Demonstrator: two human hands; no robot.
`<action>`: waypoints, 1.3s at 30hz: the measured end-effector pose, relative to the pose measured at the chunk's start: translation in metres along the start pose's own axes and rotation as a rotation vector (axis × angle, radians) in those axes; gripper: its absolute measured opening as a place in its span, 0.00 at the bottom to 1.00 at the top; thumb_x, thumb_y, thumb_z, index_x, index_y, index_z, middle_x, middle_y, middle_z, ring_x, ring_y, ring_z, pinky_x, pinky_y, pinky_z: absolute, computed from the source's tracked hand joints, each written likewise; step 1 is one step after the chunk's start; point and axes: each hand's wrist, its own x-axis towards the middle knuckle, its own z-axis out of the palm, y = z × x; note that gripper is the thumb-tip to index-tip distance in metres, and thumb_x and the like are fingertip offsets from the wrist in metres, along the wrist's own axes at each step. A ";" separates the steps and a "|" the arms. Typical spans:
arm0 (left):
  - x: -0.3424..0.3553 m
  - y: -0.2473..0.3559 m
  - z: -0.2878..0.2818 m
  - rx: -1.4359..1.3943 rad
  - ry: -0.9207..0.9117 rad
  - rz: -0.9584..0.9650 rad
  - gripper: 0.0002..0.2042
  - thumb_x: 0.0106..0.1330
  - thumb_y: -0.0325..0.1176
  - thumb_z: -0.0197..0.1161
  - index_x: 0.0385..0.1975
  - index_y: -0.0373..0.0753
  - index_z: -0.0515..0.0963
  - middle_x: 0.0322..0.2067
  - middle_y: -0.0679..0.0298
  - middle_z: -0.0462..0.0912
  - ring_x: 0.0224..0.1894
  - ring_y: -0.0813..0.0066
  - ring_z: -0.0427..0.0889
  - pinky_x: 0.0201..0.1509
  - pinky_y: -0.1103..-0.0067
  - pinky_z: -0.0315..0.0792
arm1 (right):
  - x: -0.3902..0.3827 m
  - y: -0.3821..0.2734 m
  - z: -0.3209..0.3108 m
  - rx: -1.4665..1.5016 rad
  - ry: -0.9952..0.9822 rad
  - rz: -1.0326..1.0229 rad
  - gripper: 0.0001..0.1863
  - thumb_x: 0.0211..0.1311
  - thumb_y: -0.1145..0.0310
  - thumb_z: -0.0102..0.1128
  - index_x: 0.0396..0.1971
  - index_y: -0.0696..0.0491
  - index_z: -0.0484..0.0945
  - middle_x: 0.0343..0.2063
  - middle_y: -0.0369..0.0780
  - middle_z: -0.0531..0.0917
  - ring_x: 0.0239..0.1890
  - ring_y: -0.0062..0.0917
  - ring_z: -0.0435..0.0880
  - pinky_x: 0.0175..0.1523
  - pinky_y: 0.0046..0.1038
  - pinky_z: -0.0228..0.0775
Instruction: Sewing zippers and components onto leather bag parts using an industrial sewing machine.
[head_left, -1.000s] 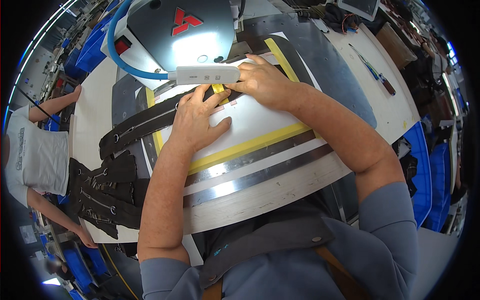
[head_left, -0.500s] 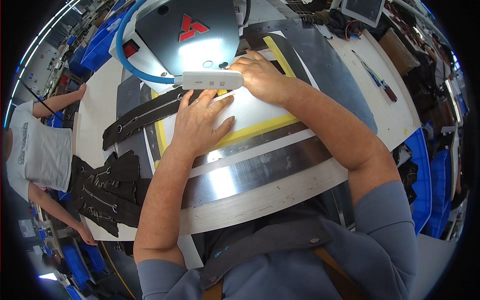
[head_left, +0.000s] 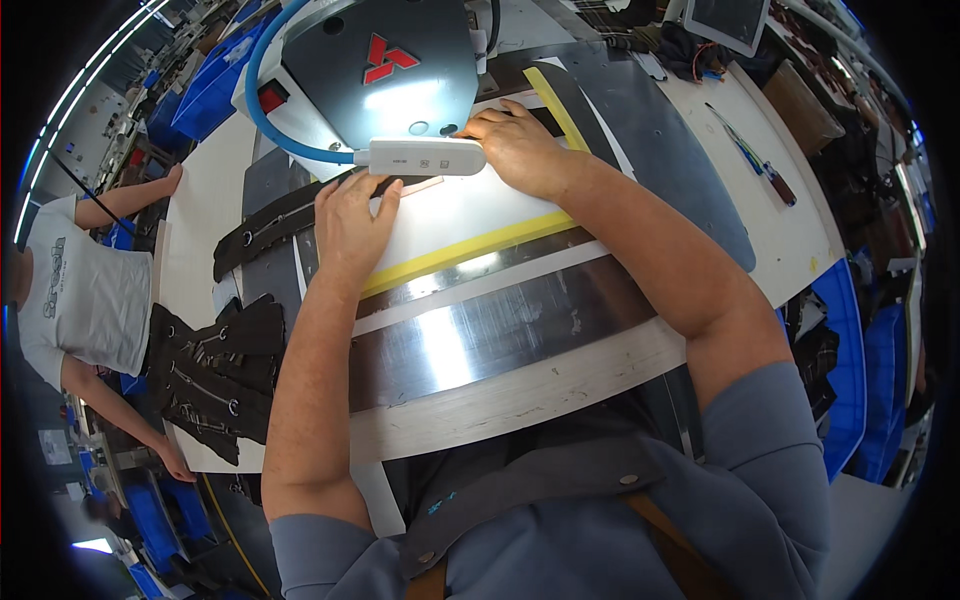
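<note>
A white template sheet (head_left: 455,205) with yellow tape edges (head_left: 470,242) lies on the metal plate (head_left: 445,350), beneath a dark machine head (head_left: 330,50). My left hand (head_left: 348,225) rests at the sheet's left, fingers extended and thumb apart, beside a black zippered fabric strip (head_left: 250,235); some fingertips are hidden near the white lamp (head_left: 425,157). My right hand (head_left: 515,150) lies on the upper right of the sheet, fingers spread and slightly bent, some partly behind the lamp. More black zippered pieces (head_left: 205,375) lie at the table's left.
A blue hose (head_left: 260,120) loops to the lamp. Pliers and screwdrivers (head_left: 760,165) lie on the right of the table (head_left: 800,250). Blue bins (head_left: 840,390) stand beside it. A co-worker in a white shirt (head_left: 85,290) stands at the left. A tablet (head_left: 725,20) sits at the back.
The template has slid away from me, exposing more metal plate. My left hand has moved left, its thumb now higher. The middle yellow tape piece is now hidden.
</note>
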 end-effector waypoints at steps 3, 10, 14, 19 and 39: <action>0.010 -0.018 0.002 0.164 -0.144 -0.137 0.22 0.72 0.48 0.57 0.55 0.36 0.79 0.51 0.50 0.84 0.57 0.55 0.81 0.70 0.56 0.59 | -0.002 -0.002 0.000 -0.019 0.015 0.009 0.23 0.72 0.73 0.45 0.62 0.43 0.77 0.60 0.31 0.78 0.67 0.25 0.70 0.77 0.47 0.50; 0.034 -0.030 -0.019 0.229 -0.454 -0.303 0.33 0.63 0.59 0.63 0.65 0.47 0.73 0.61 0.51 0.77 0.65 0.56 0.75 0.72 0.49 0.53 | -0.008 -0.006 0.005 0.111 0.085 0.021 0.21 0.68 0.78 0.46 0.59 0.52 0.77 0.57 0.41 0.79 0.67 0.32 0.70 0.77 0.44 0.49; 0.037 -0.031 -0.026 0.256 -0.492 -0.327 0.39 0.54 0.63 0.70 0.63 0.47 0.75 0.60 0.54 0.77 0.66 0.58 0.73 0.71 0.53 0.55 | -0.016 -0.008 0.006 0.011 0.131 0.013 0.24 0.68 0.76 0.46 0.61 0.46 0.78 0.61 0.33 0.78 0.66 0.27 0.71 0.75 0.45 0.51; 0.017 -0.040 -0.030 0.178 -0.420 -0.268 0.37 0.48 0.63 0.75 0.49 0.37 0.82 0.53 0.52 0.77 0.60 0.54 0.75 0.66 0.60 0.64 | -0.041 -0.021 0.001 -0.011 0.120 -0.069 0.22 0.68 0.74 0.47 0.59 0.47 0.79 0.59 0.33 0.80 0.64 0.26 0.73 0.73 0.47 0.54; -0.027 0.035 -0.253 -1.226 0.112 -0.193 0.21 0.68 0.40 0.68 0.54 0.33 0.76 0.35 0.65 0.86 0.36 0.86 0.83 0.40 0.87 0.77 | -0.103 -0.118 -0.072 0.766 -0.078 -0.306 0.34 0.64 0.49 0.66 0.62 0.58 0.74 0.55 0.50 0.81 0.56 0.41 0.79 0.64 0.40 0.68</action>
